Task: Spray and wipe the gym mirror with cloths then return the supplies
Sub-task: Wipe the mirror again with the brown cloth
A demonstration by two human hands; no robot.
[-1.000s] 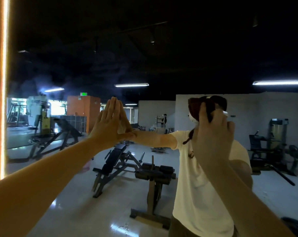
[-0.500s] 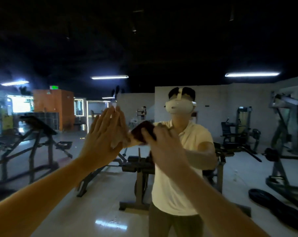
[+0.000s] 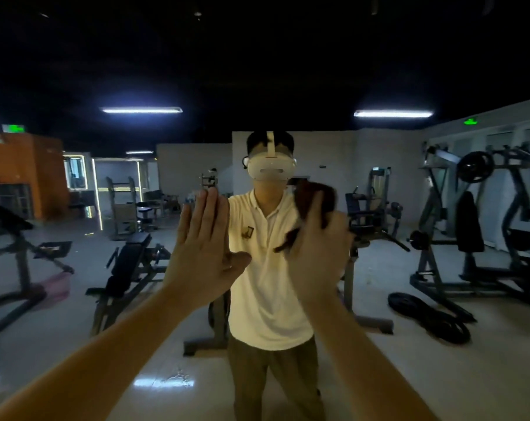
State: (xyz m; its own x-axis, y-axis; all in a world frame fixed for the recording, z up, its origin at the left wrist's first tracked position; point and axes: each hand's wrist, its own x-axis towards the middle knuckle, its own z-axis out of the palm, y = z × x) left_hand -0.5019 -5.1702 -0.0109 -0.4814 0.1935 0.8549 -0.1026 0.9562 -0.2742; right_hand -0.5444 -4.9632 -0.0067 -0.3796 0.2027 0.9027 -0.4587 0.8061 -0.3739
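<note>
**Wiping pass, mid-mirror**

Left hand [image 3: 203,247] flat, fingers straight, braced on the mirror [image 3: 440,369]. Right hand [image 3: 315,256] presses the dark cloth [image 3: 314,199] against it, beside the reflected shoulder; fingers roughly straight, blurred. Judgement: overlap strokes, even pressure, turn cloth when soiled.

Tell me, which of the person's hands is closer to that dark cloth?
The right. The right hand presses directly on the dark cloth, covering its lower part. The left hand is flat and open, off to the cloth's left and not touching it.
</note>
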